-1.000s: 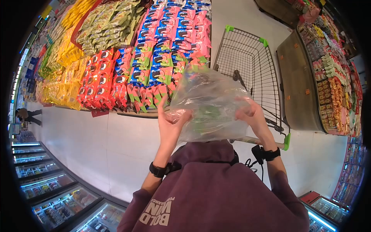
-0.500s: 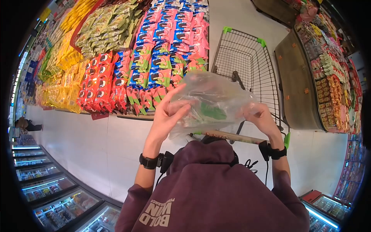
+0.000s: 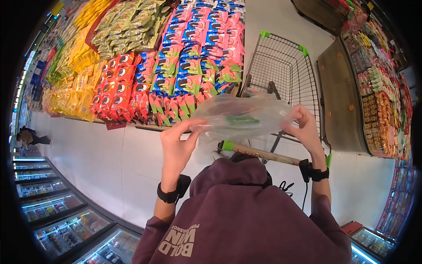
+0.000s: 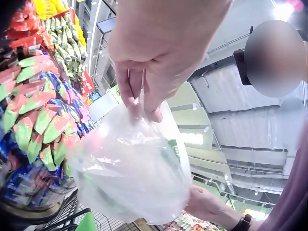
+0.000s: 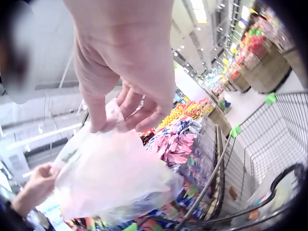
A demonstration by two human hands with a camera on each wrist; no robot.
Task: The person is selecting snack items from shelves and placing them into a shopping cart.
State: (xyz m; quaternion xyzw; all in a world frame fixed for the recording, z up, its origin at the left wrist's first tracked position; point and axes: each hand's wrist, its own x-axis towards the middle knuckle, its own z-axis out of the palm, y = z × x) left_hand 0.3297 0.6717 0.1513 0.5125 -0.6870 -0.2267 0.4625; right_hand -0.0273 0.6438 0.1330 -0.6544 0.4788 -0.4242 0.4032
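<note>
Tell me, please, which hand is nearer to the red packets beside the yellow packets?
Left. In the head view, the left hand is below and right of the red packets; the right hand is farther right, across the plastic bag.

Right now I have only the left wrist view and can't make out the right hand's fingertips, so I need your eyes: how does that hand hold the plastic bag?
Observer: In the right wrist view, the right hand pinches the plastic bag between thumb and fingers.
Operator: Does anything hang from that wrist?
Observer: Yes, the head view shows a dark cable hanging down by the wrist strap.
Operator: Anyone else about?
Observer: Yes, another person shows near the far left edge of the head view.
</note>
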